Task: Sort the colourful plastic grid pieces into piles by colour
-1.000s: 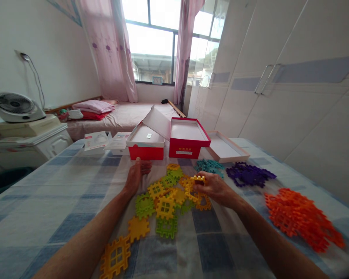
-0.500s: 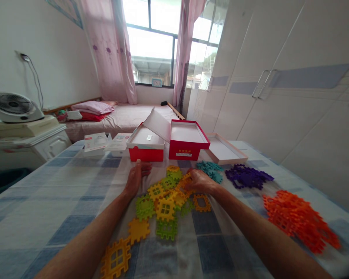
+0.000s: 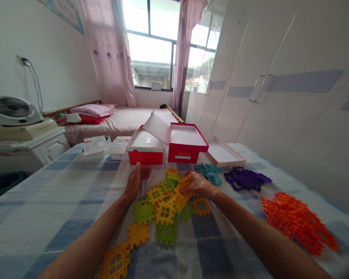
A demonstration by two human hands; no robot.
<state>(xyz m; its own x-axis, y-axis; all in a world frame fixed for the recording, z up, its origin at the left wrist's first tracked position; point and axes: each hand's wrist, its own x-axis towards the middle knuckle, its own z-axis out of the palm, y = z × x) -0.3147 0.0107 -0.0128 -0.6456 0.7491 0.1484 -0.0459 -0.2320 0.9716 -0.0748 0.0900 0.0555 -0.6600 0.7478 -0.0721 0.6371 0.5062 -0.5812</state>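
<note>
A loose heap of yellow, green and orange plastic waffle tiles [image 3: 163, 203] lies on the checked tablecloth [image 3: 46, 217] in front of me. My left hand [image 3: 135, 180] rests flat on the cloth at the heap's left edge, fingers stretched toward the red box. My right hand [image 3: 198, 184] is on the heap's right side, fingers curled round an orange tile [image 3: 184, 186] at the top of the heap. One orange tile [image 3: 201, 206] lies by itself just under my right wrist.
Two red boxes [image 3: 187, 147] stand open behind the heap, with a flat lid [image 3: 224, 152] to their right. Teal tiles [image 3: 209, 171], purple tiles [image 3: 246, 179] and an orange-red pile [image 3: 298, 221] lie to the right. A white fan [image 3: 13, 110] sits at far left.
My right hand has moved left and forward from above the lone orange tile onto the heap and closed on an orange tile there. My left hand has stayed put.
</note>
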